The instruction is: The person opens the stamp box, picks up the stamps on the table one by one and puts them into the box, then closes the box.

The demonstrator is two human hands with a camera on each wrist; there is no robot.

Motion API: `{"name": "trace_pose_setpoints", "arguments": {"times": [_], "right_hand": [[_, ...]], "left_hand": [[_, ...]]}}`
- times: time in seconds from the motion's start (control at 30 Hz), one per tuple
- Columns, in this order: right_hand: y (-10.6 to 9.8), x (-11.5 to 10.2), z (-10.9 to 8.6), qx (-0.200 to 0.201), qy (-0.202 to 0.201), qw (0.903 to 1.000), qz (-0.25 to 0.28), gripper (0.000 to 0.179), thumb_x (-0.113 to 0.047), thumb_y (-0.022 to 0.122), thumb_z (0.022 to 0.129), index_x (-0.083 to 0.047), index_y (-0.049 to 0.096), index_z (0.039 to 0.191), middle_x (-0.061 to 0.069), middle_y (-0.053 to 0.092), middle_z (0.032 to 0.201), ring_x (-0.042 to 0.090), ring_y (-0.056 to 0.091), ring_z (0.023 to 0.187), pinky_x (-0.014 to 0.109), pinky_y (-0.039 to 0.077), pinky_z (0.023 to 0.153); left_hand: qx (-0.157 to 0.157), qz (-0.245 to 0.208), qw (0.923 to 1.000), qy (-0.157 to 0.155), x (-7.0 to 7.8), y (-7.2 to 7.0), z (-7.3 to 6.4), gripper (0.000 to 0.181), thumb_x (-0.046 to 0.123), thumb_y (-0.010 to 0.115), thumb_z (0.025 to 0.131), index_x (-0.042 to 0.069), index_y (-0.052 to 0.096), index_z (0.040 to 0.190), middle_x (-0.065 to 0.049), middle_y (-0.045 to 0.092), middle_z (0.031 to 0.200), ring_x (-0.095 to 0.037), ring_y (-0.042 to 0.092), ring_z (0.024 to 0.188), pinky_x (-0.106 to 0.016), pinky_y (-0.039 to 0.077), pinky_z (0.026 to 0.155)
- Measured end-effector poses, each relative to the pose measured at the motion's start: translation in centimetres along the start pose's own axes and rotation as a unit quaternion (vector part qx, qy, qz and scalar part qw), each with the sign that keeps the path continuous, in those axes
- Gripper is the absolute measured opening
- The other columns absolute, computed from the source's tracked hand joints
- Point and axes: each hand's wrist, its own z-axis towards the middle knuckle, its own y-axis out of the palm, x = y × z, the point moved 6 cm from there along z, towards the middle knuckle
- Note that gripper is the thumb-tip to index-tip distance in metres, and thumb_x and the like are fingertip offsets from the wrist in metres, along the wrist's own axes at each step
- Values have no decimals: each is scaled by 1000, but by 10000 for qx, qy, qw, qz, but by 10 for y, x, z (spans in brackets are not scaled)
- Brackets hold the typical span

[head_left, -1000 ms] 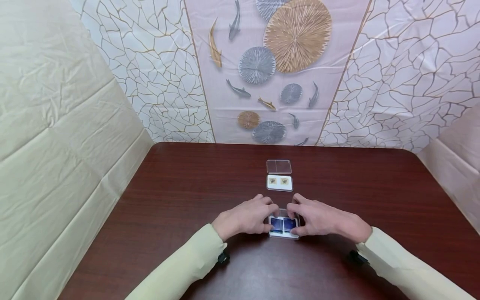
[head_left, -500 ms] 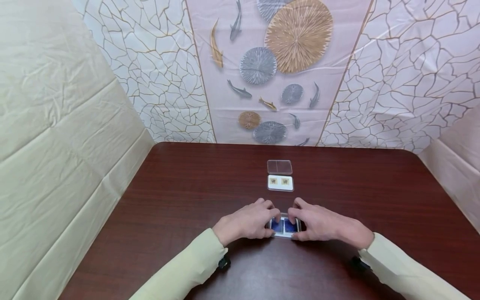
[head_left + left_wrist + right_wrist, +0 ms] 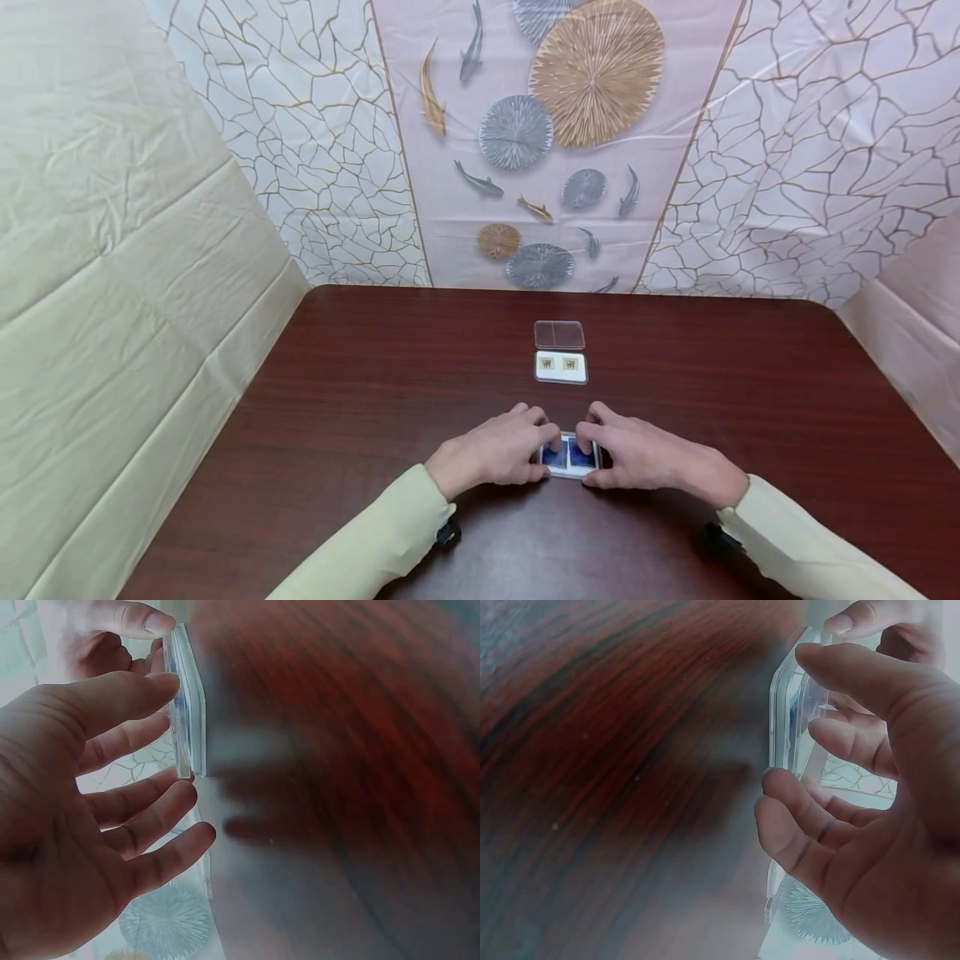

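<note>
A small clear plastic case with a white insert (image 3: 567,469) lies on the table between my hands. Two blue squares (image 3: 556,457) sit side by side in it. Over its base (image 3: 199,712) is a clear lid (image 3: 182,742), with a narrow gap visible between them in the left wrist view. My left hand (image 3: 498,447) holds the lid's left side, thumb at the near edge and bent fingers at the far edge. My right hand (image 3: 637,451) grips the right side in the same way. Fingers cover both ends of the case.
Behind my hands lies a second case (image 3: 561,378) with a white insert and two small tan squares. Its clear lid (image 3: 558,334) lies just beyond it. The dark red-brown table (image 3: 390,367) meets a patterned cloth backdrop (image 3: 480,250) at the back.
Both hands have come slightly nearer to me and lower, bringing the lid down over the case with the blue squares. The far case and its lid stay put.
</note>
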Motion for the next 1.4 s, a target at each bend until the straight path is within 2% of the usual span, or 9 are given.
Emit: {"name": "trace_pose_setpoints", "arguments": {"times": [0.63,0.9,1.17,1.4], "right_hand": [[4,3,2,-14,10,10000,13,29,-33,81,80,-22,55,88,-5,42,97,2,45,62,18,38,55],[3,2,2,-24,-34,10000,32,29,-34,80,80,-22,55,88,-4,43,97,1,45,62,18,39,55],[-5,11,4,-94,175,9998,49,23,-37,75,85,-22,58,89,-3,46,96,2,45,64,19,40,57],[-19,25,19,0,181,9998,23,19,-32,74,87,-21,59,87,0,50,88,3,45,63,19,41,57]], "left_hand": [[126,172,9998,54,2,0,-1,29,38,72,88,23,64,112,0,59,112,-14,51,97,-25,48,78],[13,174,9998,17,2,0,0,29,38,72,89,23,64,112,1,59,112,-13,51,95,-25,48,78],[-6,292,9995,135,2,-10,8,25,40,67,92,22,65,110,0,61,112,-15,54,95,-28,49,80],[36,197,9998,54,-5,-21,21,22,38,66,93,22,64,107,2,60,103,-15,53,90,-28,48,74]]}}
